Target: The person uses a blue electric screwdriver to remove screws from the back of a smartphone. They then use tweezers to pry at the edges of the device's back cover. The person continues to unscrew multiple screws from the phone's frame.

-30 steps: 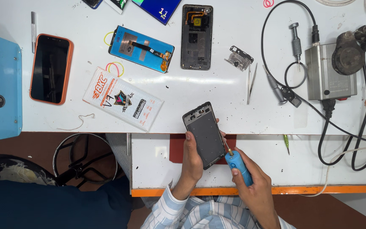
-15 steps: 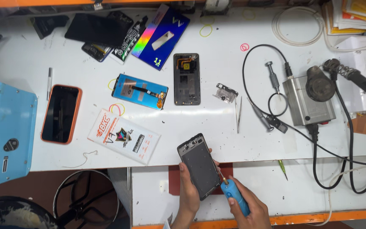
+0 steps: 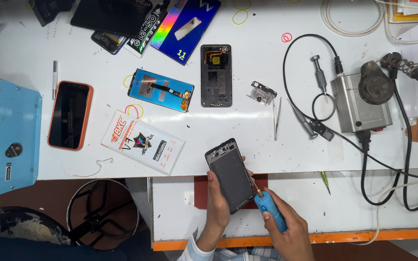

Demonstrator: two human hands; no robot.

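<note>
Blue screwdriver (image 3: 270, 210) against phone frame (image 3: 230, 175)

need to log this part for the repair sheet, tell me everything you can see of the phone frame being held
The phone frame is a dark grey rectangular shell, open, showing a flat matte inner plate with a lighter metallic rim and small cutouts along its top edge. It is tilted, top end leaning left, above the white bench's front edge. The left hand grips its lower left side. A blue-handled screwdriver in the right hand touches its right edge.
</note>
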